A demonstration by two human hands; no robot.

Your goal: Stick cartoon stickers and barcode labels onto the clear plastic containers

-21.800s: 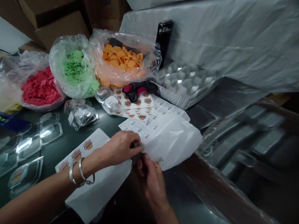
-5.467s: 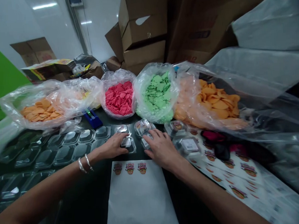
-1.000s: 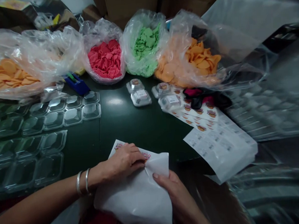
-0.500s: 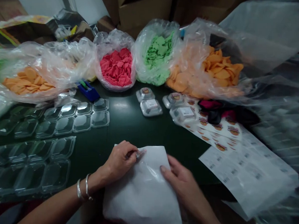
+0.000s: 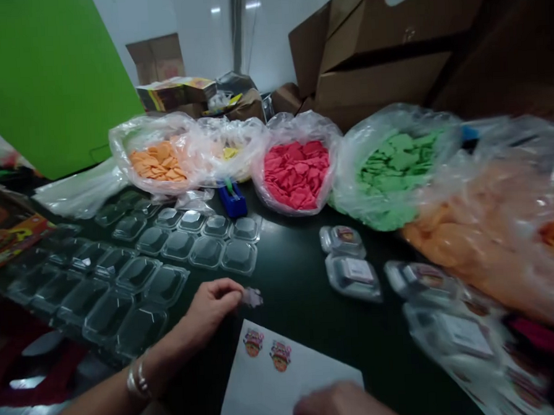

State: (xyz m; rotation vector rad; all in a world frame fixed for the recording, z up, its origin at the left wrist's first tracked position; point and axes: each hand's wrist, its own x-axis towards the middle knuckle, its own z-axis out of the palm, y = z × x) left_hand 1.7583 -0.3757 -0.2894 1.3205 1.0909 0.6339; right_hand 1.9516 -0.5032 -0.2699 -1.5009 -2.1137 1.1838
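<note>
My left hand (image 5: 217, 306) is closed in a pinch on a small pale sticker (image 5: 253, 296), which sticks out to the right of the fingertips just above the dark table. Below it lies a white sticker sheet (image 5: 263, 397), with two colourful burger stickers (image 5: 280, 356) near its top left corner. Blurred by motion at the bottom edge, my right hand (image 5: 345, 405) is over the lower right of the sheet. Its fingers are smeared, and whether they grip the sheet cannot be made out.
Clear plastic clamshell boxes (image 5: 240, 257) stand open in rows on the left. Closed, labelled boxes (image 5: 354, 276) sit right of centre, others on sheets further right. Behind are a blue tape dispenser (image 5: 233, 200) and bags of orange, yellow, red (image 5: 297, 172) and green pieces (image 5: 398, 173).
The view has swung left. The sheet, blank side up before, now shows two stickers. My left hand has come away from it with a sticker; my right hand has left its right edge.
</note>
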